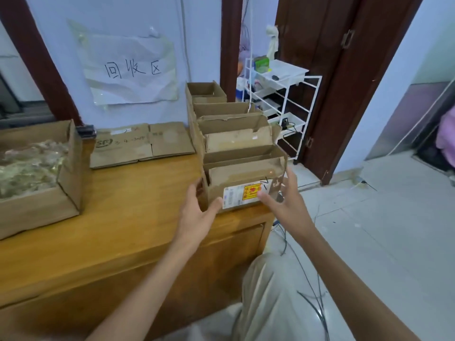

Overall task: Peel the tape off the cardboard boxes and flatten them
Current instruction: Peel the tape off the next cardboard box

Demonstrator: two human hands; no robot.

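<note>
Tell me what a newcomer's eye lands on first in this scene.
First, the two hands closing on the nearest cardboard box at the right end of the wooden desk: the left hand at its left corner, the right hand at its right side. Behind it runs a row of open boxes, and above, a taped paper sign hangs on the wall.

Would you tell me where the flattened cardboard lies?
The flattened cardboard lies on the wooden table against the wall, between the scrap-filled box and the row of open boxes.
</note>
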